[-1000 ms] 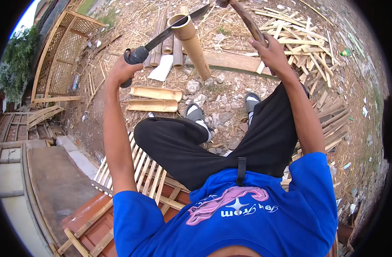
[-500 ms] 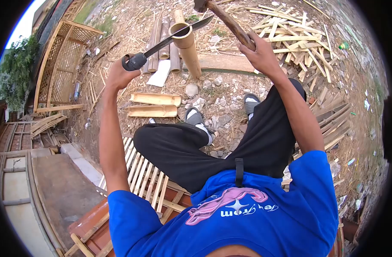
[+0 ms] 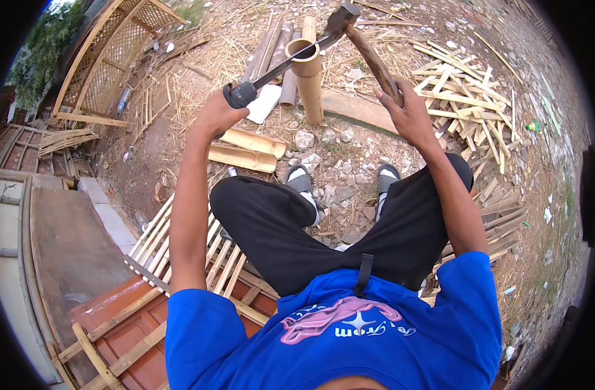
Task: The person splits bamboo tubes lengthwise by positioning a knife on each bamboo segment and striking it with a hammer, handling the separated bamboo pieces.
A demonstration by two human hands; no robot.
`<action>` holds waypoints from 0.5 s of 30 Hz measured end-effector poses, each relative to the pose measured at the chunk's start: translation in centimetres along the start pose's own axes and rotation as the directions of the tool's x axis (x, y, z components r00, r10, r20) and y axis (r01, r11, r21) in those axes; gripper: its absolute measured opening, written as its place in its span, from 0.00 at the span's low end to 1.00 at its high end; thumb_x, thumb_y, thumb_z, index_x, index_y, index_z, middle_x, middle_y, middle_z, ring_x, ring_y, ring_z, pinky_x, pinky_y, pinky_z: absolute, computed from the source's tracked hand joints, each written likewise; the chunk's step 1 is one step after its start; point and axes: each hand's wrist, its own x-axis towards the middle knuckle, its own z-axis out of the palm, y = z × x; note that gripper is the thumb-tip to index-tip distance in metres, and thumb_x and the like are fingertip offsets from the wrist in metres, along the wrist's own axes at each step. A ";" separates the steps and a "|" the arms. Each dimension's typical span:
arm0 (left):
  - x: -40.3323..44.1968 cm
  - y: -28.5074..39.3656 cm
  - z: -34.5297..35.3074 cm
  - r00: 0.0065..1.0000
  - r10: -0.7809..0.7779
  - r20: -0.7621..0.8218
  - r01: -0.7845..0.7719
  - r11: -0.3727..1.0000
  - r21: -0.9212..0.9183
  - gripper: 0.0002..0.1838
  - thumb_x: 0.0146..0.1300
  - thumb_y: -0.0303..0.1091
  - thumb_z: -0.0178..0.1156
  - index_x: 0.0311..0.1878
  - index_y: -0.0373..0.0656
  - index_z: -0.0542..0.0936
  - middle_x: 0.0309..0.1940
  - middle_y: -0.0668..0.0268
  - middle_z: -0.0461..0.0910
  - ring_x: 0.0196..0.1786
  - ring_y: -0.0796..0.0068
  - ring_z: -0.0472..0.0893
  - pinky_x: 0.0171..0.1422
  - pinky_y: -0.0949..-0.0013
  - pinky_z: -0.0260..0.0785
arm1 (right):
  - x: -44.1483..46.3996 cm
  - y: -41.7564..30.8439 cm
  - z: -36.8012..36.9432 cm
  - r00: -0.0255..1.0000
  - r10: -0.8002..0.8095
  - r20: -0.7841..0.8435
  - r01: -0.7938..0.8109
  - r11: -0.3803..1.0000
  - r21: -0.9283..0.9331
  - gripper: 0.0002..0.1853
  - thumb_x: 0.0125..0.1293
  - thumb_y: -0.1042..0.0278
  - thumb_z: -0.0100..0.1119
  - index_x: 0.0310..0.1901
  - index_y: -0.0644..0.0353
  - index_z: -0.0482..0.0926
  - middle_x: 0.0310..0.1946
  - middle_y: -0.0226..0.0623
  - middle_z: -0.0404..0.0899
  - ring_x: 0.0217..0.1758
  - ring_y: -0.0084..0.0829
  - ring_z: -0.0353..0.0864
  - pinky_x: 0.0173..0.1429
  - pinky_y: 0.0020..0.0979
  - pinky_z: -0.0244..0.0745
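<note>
Evidently the bamboo tube [image 3: 311, 97] is the thing being worked: it stands roughly upright on the stony ground [image 3: 349, 185], in front of the person's feet, with its open mouth facing up. Across that mouth lies the blade of a knife [image 3: 278, 71]; whether its edge has bitten into the rim, I cannot tell. The left hand [image 3: 218, 114] has its fingers wrapped around the dark handle, and the right hand [image 3: 411, 116] has its fingers closed on the wooden shaft of a hammer [image 3: 372, 57], whose head overlaps the blade's far end, contact unclear. The step in hand looks like driving the blade down to split the tube; the next move calls for a steady knife and a square blow on its spine. Nearer the person lie two bamboo halves [image 3: 243, 158], and off to the right sits a heap of pale strips [image 3: 473, 97].
</note>
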 end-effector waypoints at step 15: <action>2.6 -1.6 1.8 0.997 0.036 -0.071 -0.038 0.999 -0.022 0.23 0.45 0.38 0.67 0.45 0.37 0.80 0.34 0.52 0.83 0.38 0.54 0.83 0.47 0.59 0.75 | 5.8 -6.0 0.5 0.988 -0.128 0.082 0.137 0.983 -0.125 0.29 0.73 0.37 0.47 0.43 0.62 0.75 0.23 0.29 0.69 0.24 0.23 0.66 0.28 0.31 0.63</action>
